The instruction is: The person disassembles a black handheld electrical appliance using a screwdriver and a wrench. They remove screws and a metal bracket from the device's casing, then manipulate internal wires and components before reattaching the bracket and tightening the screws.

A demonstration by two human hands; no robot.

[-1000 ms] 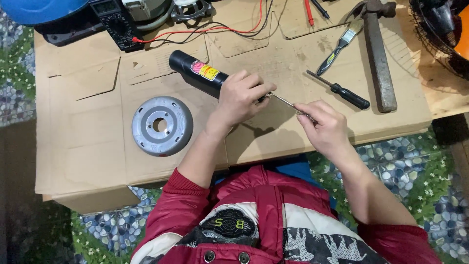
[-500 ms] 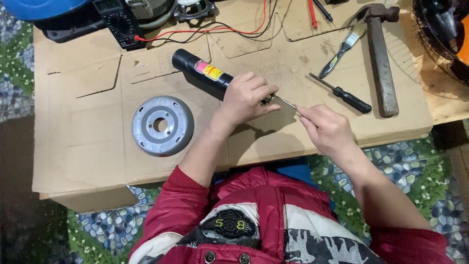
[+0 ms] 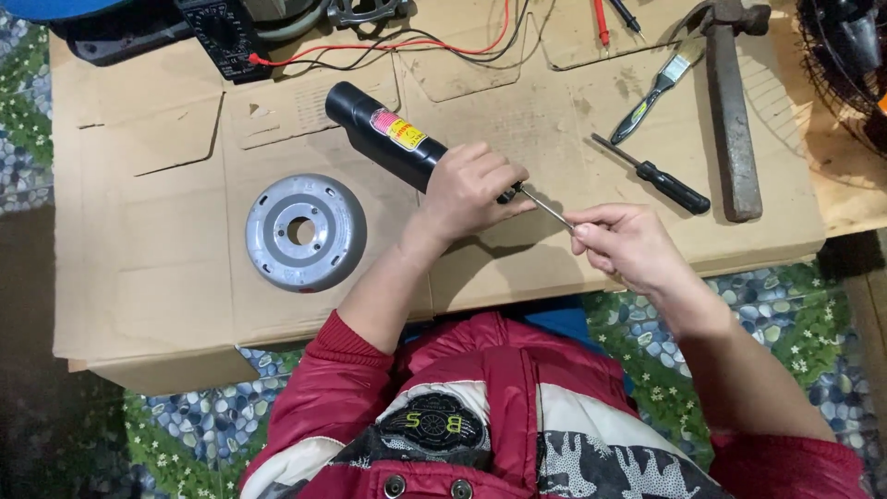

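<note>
Gripping one black cylinder (image 3: 388, 139), the left hand (image 3: 469, 189) steadies it; right hand (image 3: 621, 242) pinches one thin rod (image 3: 545, 208).

From my remote view, the left hand (image 3: 471, 189) covers the near end of the black cylinder (image 3: 383, 137), so its joint with the thin metal shaft (image 3: 545, 208) is hidden. The right hand (image 3: 624, 242) conceals the shaft's other end. The fan (image 3: 845, 55), multimeter (image 3: 222, 32) and blue object (image 3: 65, 7) are cut off by the frame edges. The hammer (image 3: 730, 111) head is partly cropped.
</note>
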